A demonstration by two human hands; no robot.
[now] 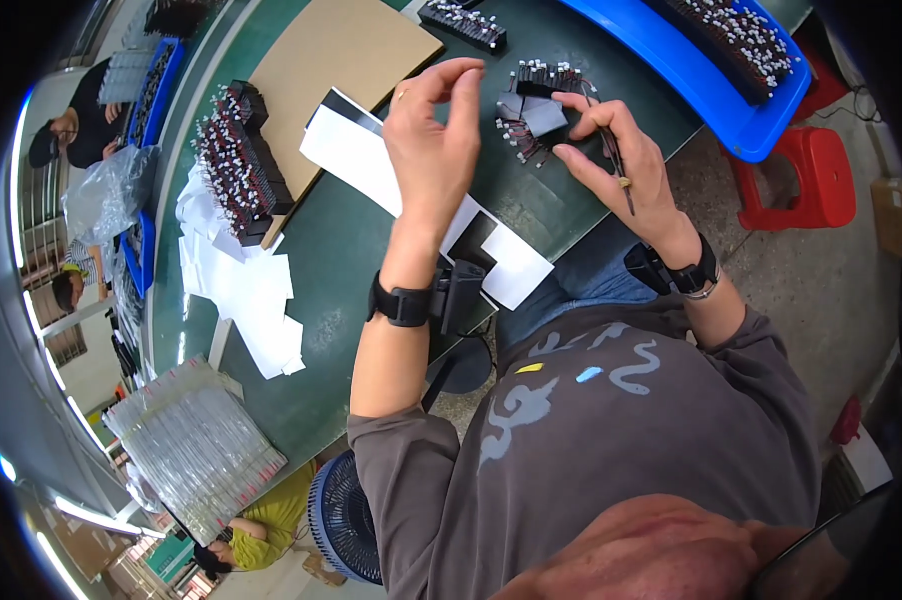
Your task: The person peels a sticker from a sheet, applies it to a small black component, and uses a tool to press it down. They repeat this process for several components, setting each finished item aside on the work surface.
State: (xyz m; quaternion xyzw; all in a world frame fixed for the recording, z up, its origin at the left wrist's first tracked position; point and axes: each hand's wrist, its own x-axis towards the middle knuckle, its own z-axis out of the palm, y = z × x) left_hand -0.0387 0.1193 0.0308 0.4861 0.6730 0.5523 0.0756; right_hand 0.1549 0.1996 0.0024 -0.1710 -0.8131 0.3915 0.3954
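My left hand [433, 140] is raised over the green table, thumb and forefinger pinched together; whatever may be between their tips is too small to make out. My right hand [626, 165] holds dark tweezers [616, 150] along its palm, with thumb and forefinger reaching toward a small black block cluster [539, 115]. White-tipped wire connectors fringe that cluster, and a smooth grey face shows on top. Beneath my left hand and wrist lies a white sheet [351, 155] with black parts. Another white piece with a notched corner [519, 265] lies near the table's edge.
A brown board [341, 50] lies at the far left, beside a row of black wired parts [239, 165]. White paper scraps [236, 285] spread below it. A blue tray [661, 60] overhangs the right edge near a red stool [801, 180]. Other people sit farther left.
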